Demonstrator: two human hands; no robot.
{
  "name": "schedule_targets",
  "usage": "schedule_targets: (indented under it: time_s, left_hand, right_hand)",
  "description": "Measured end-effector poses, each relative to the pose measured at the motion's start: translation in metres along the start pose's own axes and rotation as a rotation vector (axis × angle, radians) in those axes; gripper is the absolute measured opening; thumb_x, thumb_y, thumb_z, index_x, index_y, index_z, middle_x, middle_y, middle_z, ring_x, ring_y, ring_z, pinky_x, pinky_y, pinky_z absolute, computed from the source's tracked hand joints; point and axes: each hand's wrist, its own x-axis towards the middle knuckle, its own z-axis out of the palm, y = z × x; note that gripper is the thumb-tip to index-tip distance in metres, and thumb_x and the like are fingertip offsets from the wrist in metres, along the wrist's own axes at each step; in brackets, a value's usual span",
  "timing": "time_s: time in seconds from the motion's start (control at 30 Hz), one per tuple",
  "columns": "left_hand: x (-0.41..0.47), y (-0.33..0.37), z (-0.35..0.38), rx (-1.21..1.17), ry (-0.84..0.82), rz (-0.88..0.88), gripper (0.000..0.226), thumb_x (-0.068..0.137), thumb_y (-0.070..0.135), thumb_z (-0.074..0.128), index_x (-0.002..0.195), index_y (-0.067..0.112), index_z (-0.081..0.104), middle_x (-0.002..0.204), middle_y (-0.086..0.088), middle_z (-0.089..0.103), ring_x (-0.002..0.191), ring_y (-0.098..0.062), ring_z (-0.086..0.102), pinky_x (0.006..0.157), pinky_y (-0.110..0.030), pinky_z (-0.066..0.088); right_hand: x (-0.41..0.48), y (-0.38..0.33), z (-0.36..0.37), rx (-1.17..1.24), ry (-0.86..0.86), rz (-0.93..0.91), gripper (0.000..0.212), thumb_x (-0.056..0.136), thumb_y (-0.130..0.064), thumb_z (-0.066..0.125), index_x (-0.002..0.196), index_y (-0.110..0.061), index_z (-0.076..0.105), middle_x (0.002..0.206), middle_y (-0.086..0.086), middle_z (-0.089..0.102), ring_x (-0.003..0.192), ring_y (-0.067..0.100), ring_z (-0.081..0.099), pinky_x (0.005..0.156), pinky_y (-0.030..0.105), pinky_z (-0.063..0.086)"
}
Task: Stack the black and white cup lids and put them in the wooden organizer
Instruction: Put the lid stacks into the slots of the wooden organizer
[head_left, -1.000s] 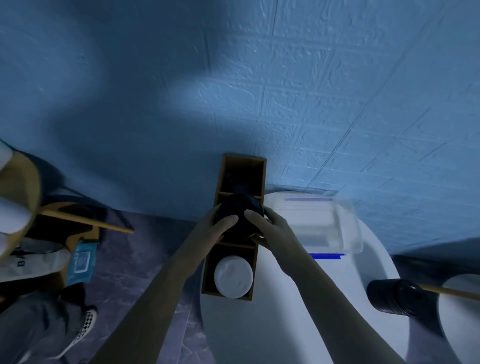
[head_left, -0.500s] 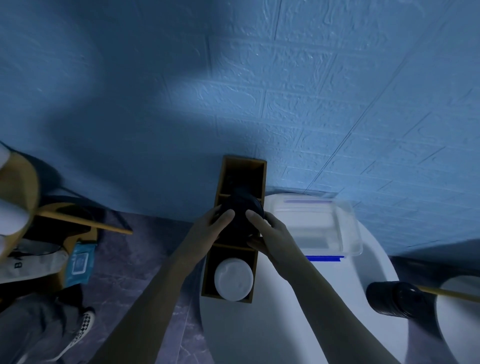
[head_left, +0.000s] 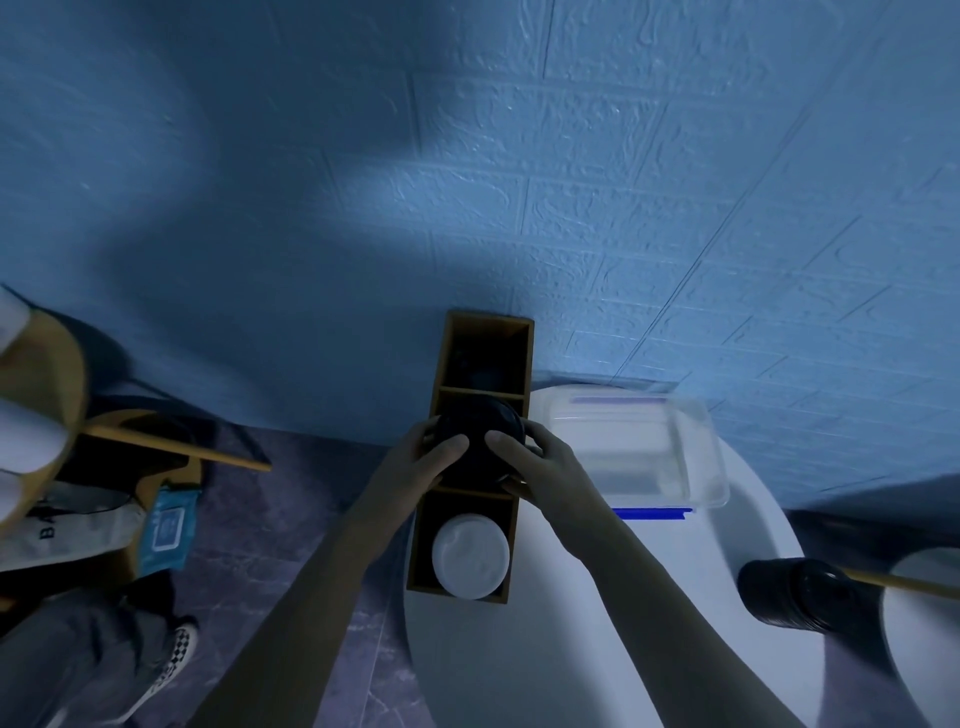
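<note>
Black lids (head_left: 480, 441), stacked into one short column, sit right between my two hands in the middle of the frame. My left hand (head_left: 421, 467) curls round the stack's left side and my right hand (head_left: 540, 462) round its right side, thumbs meeting on the near face. Both have hold of it, and neither is closer than the other.

What matters now is how the stack lines up with the wooden organizer (head_left: 441, 358). Its long axis runs from lower centre up toward the wall at the top, split into three compartments in a row. The stack is over the middle one and looks partly down inside it, though I cannot tell whether its bottom touches the floor of that compartment. My hands reach in across the short width, so my fingers lie against the side walls. I judge the way left to go is straight down, with my fingers slipping out over those walls.

White lids (head_left: 470, 553) already fill the nearest compartment, just below my wrists. The farthest one is too dark to read. The organizer stands at the left edge of the white desk (head_left: 519, 665).
</note>
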Motion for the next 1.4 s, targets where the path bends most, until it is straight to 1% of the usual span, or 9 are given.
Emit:
schedule_targets:
  time_s: [0.27, 0.47, 0.63, 0.73, 0.87, 1.0, 1.07, 1.27, 1.4]
  left_hand:
    - [0.005, -0.003, -0.009, 0.045, -0.026, 0.033, 0.066, 0.070, 0.064, 0.071, 0.127, 0.034, 0.058, 0.115, 0.019, 0.072, 0.112, -0.001, 0.066, 0.095, -0.026, 0.054]
    - [0.029, 0.028, -0.006, 0.058, 0.025, 0.125, 0.046, 0.078, 0.053, 0.071, 0.118, 0.034, 0.061, 0.108, 0.023, 0.073, 0.106, 0.000, 0.068, 0.084, -0.019, 0.055]
    - [0.060, 0.057, 0.003, 0.086, 0.061, 0.170, 0.032, 0.088, 0.048, 0.066, 0.115, 0.031, 0.063, 0.107, 0.014, 0.074, 0.102, 0.001, 0.069, 0.090, -0.023, 0.053]
    - [0.073, 0.069, 0.006, 0.086, 0.050, 0.171, 0.010, 0.101, 0.038, 0.058, 0.110, 0.035, 0.062, 0.108, 0.016, 0.069, 0.094, 0.010, 0.067, 0.084, -0.015, 0.050]
    - [0.087, 0.076, 0.010, 0.123, 0.046, 0.165, 0.010, 0.103, 0.041, 0.052, 0.108, 0.042, 0.061, 0.108, 0.022, 0.066, 0.091, 0.017, 0.063, 0.077, -0.009, 0.047]
    - [0.097, 0.077, 0.004, 0.221, 0.064, 0.163, 0.029, 0.100, 0.055, 0.051, 0.120, 0.038, 0.063, 0.115, 0.017, 0.069, 0.101, 0.008, 0.064, 0.095, -0.025, 0.050]
    - [0.099, 0.076, 0.000, 0.235, 0.076, 0.161, 0.030, 0.097, 0.060, 0.053, 0.117, 0.040, 0.065, 0.115, 0.015, 0.071, 0.103, 0.003, 0.066, 0.100, -0.034, 0.053]
    - [0.095, 0.067, -0.005, 0.215, 0.086, 0.153, 0.017, 0.098, 0.057, 0.055, 0.104, 0.045, 0.065, 0.111, 0.016, 0.072, 0.104, 0.000, 0.067, 0.103, -0.040, 0.053]
    - [0.098, 0.062, -0.006, 0.245, 0.115, 0.156, 0.039, 0.086, 0.073, 0.055, 0.102, 0.041, 0.069, 0.109, 0.010, 0.074, 0.106, -0.008, 0.068, 0.103, -0.048, 0.052]
  right_hand:
    - [0.002, 0.000, 0.001, -0.051, -0.003, -0.013, 0.072, 0.074, -0.051, 0.078, 0.135, -0.022, 0.053, 0.124, 0.007, 0.066, 0.113, 0.021, 0.067, 0.091, 0.028, 0.058]
    - [0.025, -0.027, -0.003, 0.005, 0.029, -0.079, 0.056, 0.079, -0.042, 0.083, 0.127, -0.022, 0.062, 0.116, 0.008, 0.074, 0.105, 0.020, 0.073, 0.093, 0.037, 0.059]
    - [0.051, -0.056, -0.009, 0.003, 0.071, -0.111, 0.041, 0.089, -0.035, 0.075, 0.125, -0.017, 0.064, 0.113, 0.009, 0.074, 0.101, 0.019, 0.074, 0.086, 0.030, 0.060]
    - [0.071, -0.067, -0.009, -0.052, 0.093, -0.122, 0.041, 0.089, -0.040, 0.074, 0.123, -0.020, 0.065, 0.114, 0.008, 0.073, 0.100, 0.020, 0.074, 0.087, 0.031, 0.060]
    - [0.092, -0.073, -0.014, -0.122, 0.120, -0.115, 0.036, 0.089, -0.046, 0.072, 0.116, -0.024, 0.067, 0.115, 0.005, 0.072, 0.100, 0.020, 0.073, 0.089, 0.033, 0.060]
    - [0.101, -0.076, -0.017, -0.162, 0.107, -0.115, 0.037, 0.089, -0.048, 0.071, 0.117, -0.024, 0.064, 0.112, 0.000, 0.071, 0.100, 0.016, 0.072, 0.091, 0.032, 0.060]
    - [0.104, -0.076, -0.017, -0.187, 0.111, -0.119, 0.040, 0.089, -0.049, 0.071, 0.118, -0.024, 0.062, 0.110, -0.001, 0.071, 0.099, 0.015, 0.072, 0.092, 0.033, 0.060]
    - [0.112, -0.070, -0.015, -0.352, 0.127, -0.122, 0.048, 0.070, -0.075, 0.069, 0.101, -0.038, 0.068, 0.104, -0.009, 0.073, 0.101, 0.015, 0.070, 0.097, 0.043, 0.057]
    - [0.112, -0.067, -0.021, -0.450, 0.145, -0.128, 0.047, 0.072, -0.078, 0.066, 0.096, -0.038, 0.073, 0.092, -0.012, 0.076, 0.096, 0.011, 0.071, 0.094, 0.040, 0.057]
